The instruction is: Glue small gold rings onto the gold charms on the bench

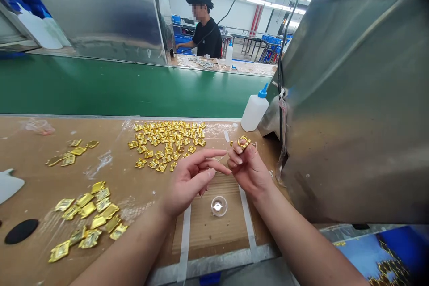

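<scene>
My right hand (250, 167) pinches a gold ring-like piece (244, 142) between its thumb and fingers, above the taped board. My left hand (196, 174) is beside it with fingers stretched out toward the right, their tips close to the right hand; nothing shows in it. Below the two hands, a small clear round cup (219, 206) stands on the brown board (214, 232) between white tape strips. Behind the left hand lies a large group of small gold pieces (167, 136). Larger gold pieces (87, 209) lie at the left, with several more (78, 150) farther back.
A white bottle with a blue cap (254, 112) stands behind my right hand. Metal panels (355, 111) rise at the right. A green belt (117, 89) crosses beyond the table. Across it, a person (209, 35) in black works. A black disc (22, 231) lies left.
</scene>
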`<state>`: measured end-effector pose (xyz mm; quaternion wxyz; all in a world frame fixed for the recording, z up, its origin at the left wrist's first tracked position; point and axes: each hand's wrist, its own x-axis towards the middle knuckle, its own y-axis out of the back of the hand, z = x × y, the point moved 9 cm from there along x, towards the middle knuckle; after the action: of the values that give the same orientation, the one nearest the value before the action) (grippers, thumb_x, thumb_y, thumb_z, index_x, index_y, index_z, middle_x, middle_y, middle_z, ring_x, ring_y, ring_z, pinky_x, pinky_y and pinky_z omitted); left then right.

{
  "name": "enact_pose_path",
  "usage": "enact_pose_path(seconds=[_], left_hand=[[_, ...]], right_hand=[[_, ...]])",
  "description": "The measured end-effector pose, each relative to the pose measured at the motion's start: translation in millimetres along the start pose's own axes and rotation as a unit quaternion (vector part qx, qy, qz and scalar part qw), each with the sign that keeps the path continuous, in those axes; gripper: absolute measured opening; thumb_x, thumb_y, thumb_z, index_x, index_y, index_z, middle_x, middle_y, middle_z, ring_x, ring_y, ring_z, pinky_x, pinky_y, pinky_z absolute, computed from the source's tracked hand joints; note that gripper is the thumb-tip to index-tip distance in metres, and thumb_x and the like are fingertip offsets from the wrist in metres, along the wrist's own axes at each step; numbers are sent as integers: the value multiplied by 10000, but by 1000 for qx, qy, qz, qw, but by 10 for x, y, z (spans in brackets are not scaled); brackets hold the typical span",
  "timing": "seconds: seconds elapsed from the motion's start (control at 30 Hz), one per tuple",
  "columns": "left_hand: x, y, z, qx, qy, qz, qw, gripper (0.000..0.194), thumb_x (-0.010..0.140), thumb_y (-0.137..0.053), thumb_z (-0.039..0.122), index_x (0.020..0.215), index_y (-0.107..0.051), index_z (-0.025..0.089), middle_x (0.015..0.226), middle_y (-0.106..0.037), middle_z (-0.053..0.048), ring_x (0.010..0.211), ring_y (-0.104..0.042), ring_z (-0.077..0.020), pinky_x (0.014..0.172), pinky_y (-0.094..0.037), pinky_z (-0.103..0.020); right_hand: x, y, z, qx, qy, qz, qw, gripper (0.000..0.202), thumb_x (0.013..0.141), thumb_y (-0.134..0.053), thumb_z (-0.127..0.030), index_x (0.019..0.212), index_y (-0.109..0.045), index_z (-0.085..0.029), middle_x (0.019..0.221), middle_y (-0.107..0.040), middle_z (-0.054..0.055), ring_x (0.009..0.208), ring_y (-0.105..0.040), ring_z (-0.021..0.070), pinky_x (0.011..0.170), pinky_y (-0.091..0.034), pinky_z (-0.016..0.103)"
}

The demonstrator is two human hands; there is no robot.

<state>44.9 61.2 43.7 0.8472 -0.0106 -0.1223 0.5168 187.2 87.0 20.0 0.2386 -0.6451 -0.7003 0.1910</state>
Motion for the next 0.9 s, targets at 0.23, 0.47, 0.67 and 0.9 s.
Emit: enact_pose_path(seconds=[0.23,0.47,0.67,0.9], left_hand=[[-26,24,104,41,-63,37,996,264,983,-618,275,1212,-745,250,962,-816,-67,605,-603,-116,491,-420,-238],[-93,-49,223,97,-124,35,987,247,998,-628,250,1219,-736,276,994,-808,-32,881,-732,-170,724,-550,-284],[-129,9,327,177,-171,96,964,449,839,-831,258,1265,-692,289,1118,-728,-41,744,-622,-135,611,-517,-266],[-159,-38,466,226,-247,102,937,414,819,-882,355,1191,-729,257,1170,-747,-77,1079,-674,-243,847,-553,-360]], right_hand=[[-129,-248,42,7,-5,-98,995,505,841,-733,-706,780,-554,-238,739,-257,-58,548,-136,99,456,-216,214],[-203,-274,92,9,-12,-108,994,495,872,-731,-649,731,-526,-221,744,-238,-56,542,-139,91,482,-221,235],[-243,-340,134,-4,-34,-126,991,492,894,-701,-655,738,-528,-222,742,-262,-51,532,-122,91,448,-159,240],[-327,-467,274,56,-142,-150,977,470,789,-858,-574,746,-581,-197,701,-322,-56,546,-122,75,435,-140,215]])
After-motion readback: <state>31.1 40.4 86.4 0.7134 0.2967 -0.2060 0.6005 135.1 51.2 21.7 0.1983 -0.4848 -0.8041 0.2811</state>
